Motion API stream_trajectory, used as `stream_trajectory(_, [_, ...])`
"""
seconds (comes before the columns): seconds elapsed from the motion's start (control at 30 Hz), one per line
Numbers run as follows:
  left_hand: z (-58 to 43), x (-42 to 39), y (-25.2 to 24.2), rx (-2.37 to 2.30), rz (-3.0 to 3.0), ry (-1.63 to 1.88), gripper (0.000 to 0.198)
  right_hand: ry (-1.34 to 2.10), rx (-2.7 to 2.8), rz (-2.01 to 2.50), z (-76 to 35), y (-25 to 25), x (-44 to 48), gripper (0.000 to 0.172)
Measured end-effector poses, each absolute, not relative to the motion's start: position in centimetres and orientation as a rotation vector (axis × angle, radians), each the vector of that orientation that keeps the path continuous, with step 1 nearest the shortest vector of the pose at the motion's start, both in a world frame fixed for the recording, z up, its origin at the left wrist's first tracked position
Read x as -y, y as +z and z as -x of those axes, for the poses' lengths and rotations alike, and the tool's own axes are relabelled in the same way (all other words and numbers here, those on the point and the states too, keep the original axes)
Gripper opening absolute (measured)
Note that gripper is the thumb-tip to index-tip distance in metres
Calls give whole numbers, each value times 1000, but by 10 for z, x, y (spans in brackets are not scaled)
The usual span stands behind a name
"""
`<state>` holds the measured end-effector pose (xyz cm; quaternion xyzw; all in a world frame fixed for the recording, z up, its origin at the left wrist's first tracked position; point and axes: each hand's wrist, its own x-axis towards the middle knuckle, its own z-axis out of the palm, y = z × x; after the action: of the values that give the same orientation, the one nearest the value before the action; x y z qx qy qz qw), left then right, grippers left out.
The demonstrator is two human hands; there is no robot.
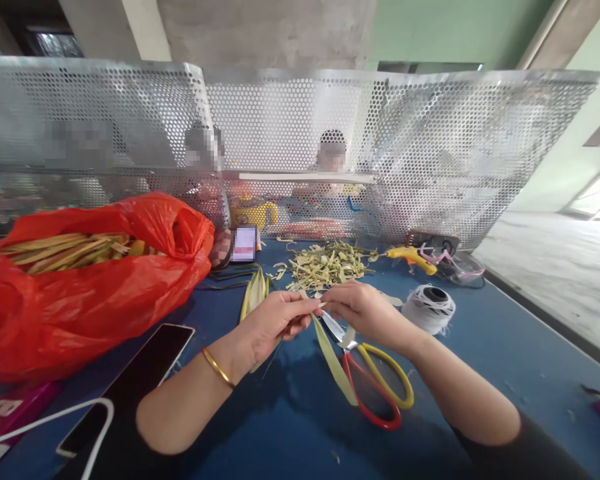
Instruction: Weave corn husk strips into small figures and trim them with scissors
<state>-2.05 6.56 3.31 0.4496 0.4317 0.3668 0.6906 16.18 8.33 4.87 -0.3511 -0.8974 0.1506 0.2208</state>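
Green leaf strip (333, 359) slants down-right from left hand (279, 319).

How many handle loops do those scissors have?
2: the red loop, beside the pale green strip, and the yellow loop, to its upper right. Neither is hidden.

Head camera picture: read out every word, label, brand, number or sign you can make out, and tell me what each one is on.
No text can be read anywhere in this picture.
Lit screen: blurred over, nothing legible.
Purple and white item at lower left: no legible lettering.
Yellow glue gun: too small to make out any marking.
Scissors: no lettering visible.
Dark phone: black face, no text showing.
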Motion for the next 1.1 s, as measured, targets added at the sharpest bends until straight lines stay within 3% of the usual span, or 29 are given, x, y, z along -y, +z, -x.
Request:
stream_trajectory(0.2, [18,-65,33,-1034,-1003,780,26,896,2516,1151,-176,53,-89,23])
stream_trajectory(0.3, [19,-66,31,-1000,-970,788,34,929,2491,1168,-184,53,-96,24])
stream_trajectory(0.5, [21,-71,28,-1034,-916,799,18,422,2417,1423,-206,66,-106,21])
stream_trajectory(0.83, [21,-70,29,-1081,-885,881,21,-199,2138,1757,-224,76,-104,22])
stream_trajectory(1.1, [5,-52,29,-1183,-1309,862,30,700,2143,1159,-159,41,-86,46])
